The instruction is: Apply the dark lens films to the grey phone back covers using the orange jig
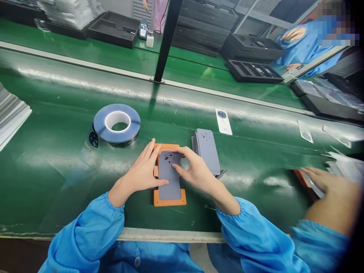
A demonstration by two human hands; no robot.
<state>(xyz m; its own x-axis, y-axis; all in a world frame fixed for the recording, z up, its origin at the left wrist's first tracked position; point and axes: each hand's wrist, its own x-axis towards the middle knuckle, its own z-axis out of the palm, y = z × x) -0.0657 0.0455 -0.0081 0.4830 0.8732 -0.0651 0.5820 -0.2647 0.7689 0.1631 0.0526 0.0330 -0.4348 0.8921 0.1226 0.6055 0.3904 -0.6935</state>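
A grey phone back panel [169, 178] with camera holes near its top lies in an orange fixture [170, 202] on the green bench. My left hand [140, 170] rests along the fixture's left side, fingers stretched out and thumb lying on the panel. With the thumb and forefinger of my right hand [196, 169], I grip the panel's upper right edge; the thumb tip is near the holes. Right of the fixture stands a stack of similar grey panels [209, 151]. A roll of blue-edged film tape [118, 123] lies up and left, with a dark camera-shaped sticker [93, 139] beside it.
White cards [223, 121] lie farther back. A co-worker's blurred hand [327, 182] touches an orange fixture at the right. Stacked sheets [11, 117] stand at the left edge. Behind a dark post [167, 41] are black trays [113, 28] and another person in blue.
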